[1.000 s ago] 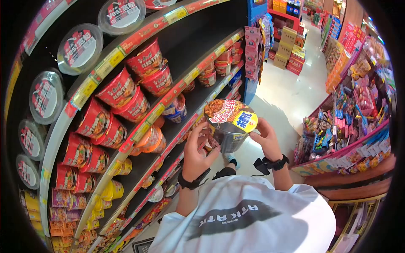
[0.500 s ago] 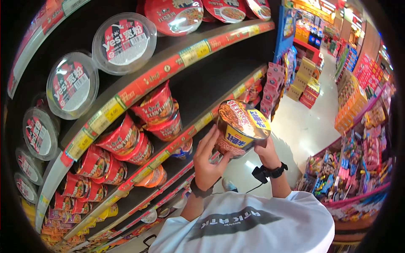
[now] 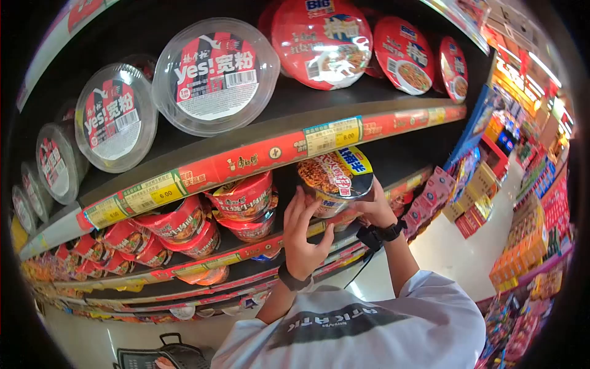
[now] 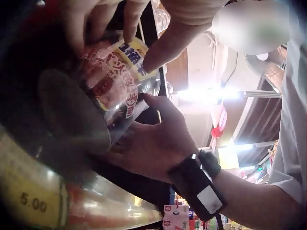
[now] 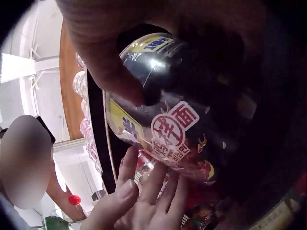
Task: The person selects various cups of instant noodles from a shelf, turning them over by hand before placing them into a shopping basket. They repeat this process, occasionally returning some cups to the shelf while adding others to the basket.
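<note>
A black instant noodle bowl (image 3: 335, 177) with a printed, yellow-banded lid is held tilted just below the shelf's red price strip in the head view. My right hand (image 3: 376, 210) grips its right side, the thumb curled over it; the right wrist view shows that thumb (image 5: 129, 88) against the bowl's dark wall. On the other side my left hand (image 3: 303, 240) touches the bowl with extended fingers, its thumb standing apart. The left wrist view shows the bowl's lid (image 4: 112, 79) between both hands. Part of the bowl's underside is hidden.
Clear-lidded tubs (image 3: 215, 77) and red-lidded bowls (image 3: 322, 43) stand on the upper shelf. Red noodle bowls (image 3: 243, 197) are stacked on the shelf below. A price strip (image 3: 258, 163) runs close over the held bowl. A black basket (image 3: 163, 357) is at the lower left, an aisle floor (image 3: 452, 246) to the right.
The head view has turned toward the shelves, bringing the upper tubs closer. The noodle bowl has come up toward the shelf gap and turned in my hands; the left thumb has spread away from it.
</note>
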